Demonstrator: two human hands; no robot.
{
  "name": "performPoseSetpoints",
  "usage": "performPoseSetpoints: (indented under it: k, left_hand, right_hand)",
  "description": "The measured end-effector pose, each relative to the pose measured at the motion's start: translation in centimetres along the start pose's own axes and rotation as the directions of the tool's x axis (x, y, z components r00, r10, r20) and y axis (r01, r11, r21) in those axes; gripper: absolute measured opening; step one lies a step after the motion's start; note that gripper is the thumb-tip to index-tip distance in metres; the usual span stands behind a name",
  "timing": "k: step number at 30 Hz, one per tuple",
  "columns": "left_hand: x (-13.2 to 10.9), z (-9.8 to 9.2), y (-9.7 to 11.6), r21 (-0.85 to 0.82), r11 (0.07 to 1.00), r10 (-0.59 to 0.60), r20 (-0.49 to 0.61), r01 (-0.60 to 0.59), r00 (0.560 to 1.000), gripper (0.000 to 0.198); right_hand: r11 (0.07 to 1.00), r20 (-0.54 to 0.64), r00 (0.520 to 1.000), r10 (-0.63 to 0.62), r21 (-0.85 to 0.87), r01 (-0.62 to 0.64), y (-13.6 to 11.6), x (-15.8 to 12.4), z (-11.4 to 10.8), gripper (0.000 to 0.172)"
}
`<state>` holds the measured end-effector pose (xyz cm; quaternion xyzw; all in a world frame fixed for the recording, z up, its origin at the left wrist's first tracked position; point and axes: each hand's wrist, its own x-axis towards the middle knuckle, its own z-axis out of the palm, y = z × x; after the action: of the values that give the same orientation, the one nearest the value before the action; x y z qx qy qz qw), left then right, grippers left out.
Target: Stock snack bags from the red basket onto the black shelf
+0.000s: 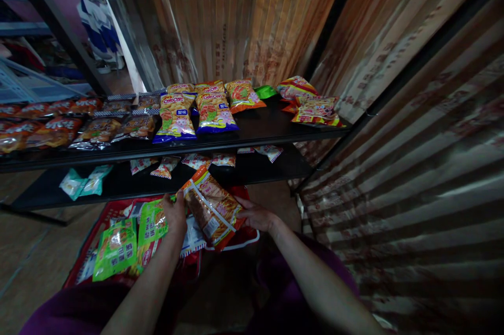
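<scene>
An orange snack bag (210,206) with a clear window and a barcode is tilted above the red basket (88,238). Closed on its upper left edge is my left hand (176,215). At its lower right edge my right hand (258,216) grips it, the thumb partly hidden. Two green snack packets (116,248) lie in the basket, one partly behind my left hand. A blue-and-white packet (192,235) shows under the orange bag, among other packets that I cannot make out.
The black upper shelf (260,130) carries yellow crab-flavour snack bags (176,117) and rows of dark packets (96,130). Small packets (165,166) and teal packets (86,181) lie on the lower shelf. Corrugated sheeting (244,20) stands behind and on the right.
</scene>
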<state>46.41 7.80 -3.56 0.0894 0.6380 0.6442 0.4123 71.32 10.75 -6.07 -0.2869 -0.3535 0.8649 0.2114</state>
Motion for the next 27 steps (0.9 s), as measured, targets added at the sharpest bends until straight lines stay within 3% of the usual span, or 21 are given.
performPoseSetpoints:
  k: [1,3,5,8,14,20,23,24,25,27]
  left_hand:
    - [0.4,0.0,0.6,0.081,0.992,0.101,-0.018,-0.099,0.995,0.051]
    - [1.4,0.2,1.6,0.284,0.930,0.228,0.051,-0.233,0.972,0.048]
    - [2.5,0.4,2.1,0.429,0.867,0.191,0.189,-0.255,0.963,0.030]
    - [3.6,0.9,1.9,0.449,0.871,0.071,0.285,-0.199,0.956,0.010]
    - [3.3,1.9,1.8,0.446,0.864,0.135,0.239,-0.232,0.962,0.007]
    - [-0.3,0.9,1.4,0.407,0.815,0.390,0.139,-0.412,0.910,0.021]
    - [-4.1,-0.2,-0.7,0.323,0.899,0.267,0.130,-0.296,0.955,0.022]
    - [-5.4,-0.5,-1.4,0.266,0.942,0.176,0.124,-0.204,0.977,0.026]
    - [-6.7,-0.8,-2.0,0.200,0.976,0.047,0.185,-0.085,0.982,0.032]
    - [-8.7,-0.9,-2.8,0.104,0.989,-0.130,0.325,0.101,0.937,0.045]
  right_hand:
    - [1.000,0.020,1.000,0.017,-0.001,-0.016,0.1,0.0,-0.1,0.073]
    - [0.999,0.063,0.997,0.048,-0.001,-0.048,0.3,0.1,-0.4,0.073]
    - [0.998,0.101,0.992,0.069,-0.008,-0.069,0.4,0.1,-0.5,0.071]
    - [0.996,0.136,0.987,0.084,-0.021,-0.082,0.6,0.2,-0.6,0.069]
    - [0.997,0.134,0.988,0.082,-0.027,-0.079,0.5,0.1,-0.7,0.071]
    - [0.995,0.050,0.994,0.092,-0.052,-0.090,-0.6,-0.6,0.1,0.071]
    - [0.999,-0.054,0.998,0.029,-0.042,-0.032,-1.5,-0.9,0.6,0.069]
    - [0.999,-0.087,0.996,0.004,-0.040,-0.008,-1.8,-1.0,0.7,0.069]
    - [0.999,-0.112,0.994,-0.015,-0.045,0.010,-1.9,-1.0,0.8,0.069]
    - [0.996,-0.142,0.989,-0.035,-0.081,0.024,-2.1,-1.1,0.8,0.069]
